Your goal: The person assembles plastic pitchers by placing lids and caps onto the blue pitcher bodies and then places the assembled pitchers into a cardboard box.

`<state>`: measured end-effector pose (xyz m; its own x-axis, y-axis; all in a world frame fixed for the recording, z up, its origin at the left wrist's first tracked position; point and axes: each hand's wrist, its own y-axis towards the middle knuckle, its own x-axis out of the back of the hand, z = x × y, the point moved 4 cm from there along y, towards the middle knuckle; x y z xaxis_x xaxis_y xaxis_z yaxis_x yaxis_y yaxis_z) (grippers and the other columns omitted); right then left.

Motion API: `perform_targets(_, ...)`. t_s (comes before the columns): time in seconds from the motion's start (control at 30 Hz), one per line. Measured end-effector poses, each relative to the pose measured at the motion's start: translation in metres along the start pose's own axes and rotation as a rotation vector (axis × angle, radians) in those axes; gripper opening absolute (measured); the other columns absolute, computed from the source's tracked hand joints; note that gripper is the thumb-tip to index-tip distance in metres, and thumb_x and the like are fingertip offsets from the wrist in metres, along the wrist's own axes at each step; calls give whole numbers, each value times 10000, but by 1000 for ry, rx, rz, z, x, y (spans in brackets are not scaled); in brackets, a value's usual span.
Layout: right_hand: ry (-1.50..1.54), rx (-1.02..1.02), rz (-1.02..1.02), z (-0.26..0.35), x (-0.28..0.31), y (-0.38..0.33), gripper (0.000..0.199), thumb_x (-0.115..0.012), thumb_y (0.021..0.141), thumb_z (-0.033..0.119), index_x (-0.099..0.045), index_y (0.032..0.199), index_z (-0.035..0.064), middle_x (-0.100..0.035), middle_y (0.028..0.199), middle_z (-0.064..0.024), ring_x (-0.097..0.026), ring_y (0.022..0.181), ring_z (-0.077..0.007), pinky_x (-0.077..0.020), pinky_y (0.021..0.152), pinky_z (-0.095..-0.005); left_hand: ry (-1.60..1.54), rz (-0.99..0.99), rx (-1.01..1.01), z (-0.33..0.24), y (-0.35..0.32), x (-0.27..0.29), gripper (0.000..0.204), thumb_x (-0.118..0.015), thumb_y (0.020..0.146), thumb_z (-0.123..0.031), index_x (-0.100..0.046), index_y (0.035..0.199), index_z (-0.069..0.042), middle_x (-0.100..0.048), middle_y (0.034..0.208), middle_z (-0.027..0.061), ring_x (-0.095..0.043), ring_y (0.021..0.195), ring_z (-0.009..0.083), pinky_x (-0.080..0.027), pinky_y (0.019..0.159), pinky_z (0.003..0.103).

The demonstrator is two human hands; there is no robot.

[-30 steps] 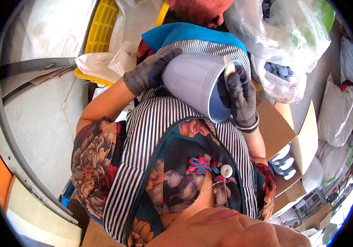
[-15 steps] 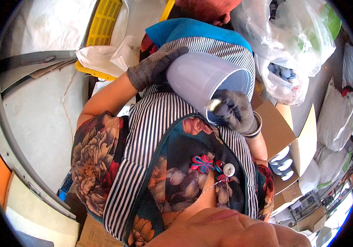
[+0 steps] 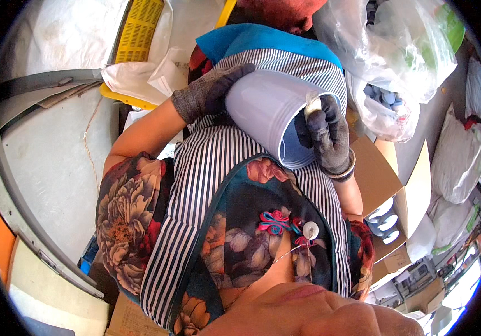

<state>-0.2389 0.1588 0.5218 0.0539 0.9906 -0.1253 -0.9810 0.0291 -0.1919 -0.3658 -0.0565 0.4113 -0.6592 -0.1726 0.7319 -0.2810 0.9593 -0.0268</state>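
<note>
A pale lavender plastic tub (image 3: 263,109) lies tilted on its side over my striped apron, its mouth turned to the right. My left hand (image 3: 222,88), in a dark grey glove, is closed around the tub's closed end, with part of the fingers hidden. At the open rim is my gloved right hand (image 3: 330,137), its fingers bent around a small pale piece (image 3: 312,103) at the upper edge. What that piece is, I cannot make out. Some of the right fingers reach into the mouth of the tub.
At the right stands an open cardboard box (image 3: 372,173) with several whitish, rounded items inside. Clear plastic bags (image 3: 386,56) hang above it, one holding grey-blue pieces. A yellow crate (image 3: 139,31) with white sheeting is at the upper left, near a pale panel (image 3: 50,140).
My right hand has moved up along the tub's rim, carrying the pale piece from the lower side to the upper edge. My left hand keeps its hold on the tub.
</note>
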Motion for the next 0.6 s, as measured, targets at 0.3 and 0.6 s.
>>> perform_targets(0.3, -352, 234, 307, 6, -7, -6, 398, -606, 906, 257, -554, 1173, -33, -646, 980, -193, -642, 834, -350, -491, 737, -404, -159, 56, 67, 5, 3, -3, 1053, -877, 568, -331, -338, 1413, -9, -502, 1338, 224, -506, 1232, 369, -373, 1080, 423)
perform_targets(0.6, -320, 255, 572, -8, 15, -2, 472, -516, 936, 437, -577, 1100, -1, -653, 900, -156, -658, 810, -339, -507, 718, -398, -105, 51, 11, -11, 16, 6, 1014, -853, 611, -303, -329, 1422, 7, -487, 1362, 227, -468, 1280, 355, -350, 1104, 405)
